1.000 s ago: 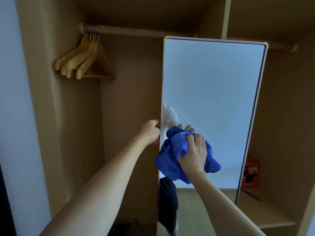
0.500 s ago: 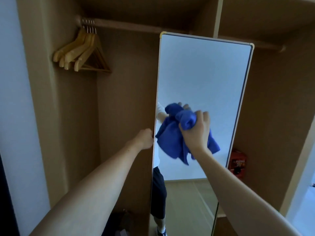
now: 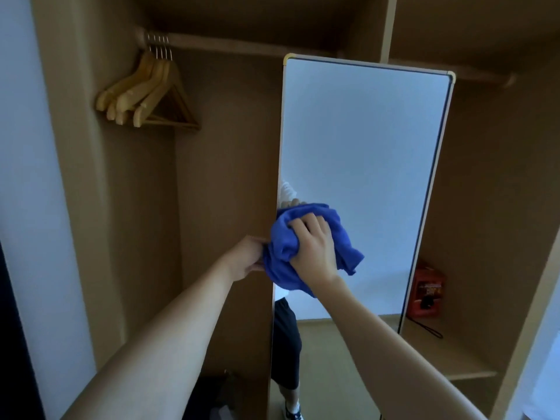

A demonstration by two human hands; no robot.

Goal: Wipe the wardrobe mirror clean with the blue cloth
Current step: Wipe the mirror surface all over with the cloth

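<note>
The right hand [image 3: 315,248] is pressed flat-ish against the mirror [image 3: 363,165], its fingers [image 3: 306,227] curled into a bunched blue cloth [image 3: 283,256] and holding it against the glass. The forearm runs up from the lower right, wrist slightly bent, knuckles toward me. The cloth sits at the mirror's left edge, about halfway up the panel, and spills a little past that edge on the left, with a loose corner hanging out to the right of the hand.

The left hand [image 3: 247,257] reaches in from the lower left, arm nearly straight, and meets the mirror's left edge just beside the cloth. Its fingertips are hidden behind the cloth and the frame, so I cannot tell how firmly it grips; it looks closed around the edge.

Above and to the right of the cloth the glass is open all the way to the top frame and the dark right frame. Below it the mirror reflects dark shorts and a shoe. Left of the mirror, wooden hangers [image 3: 145,95] hang on the rail [image 3: 242,43], well apart from both hands. To the far right, a red box [image 3: 427,295] stands on a shelf [image 3: 448,350] just behind the mirror's right edge.
</note>
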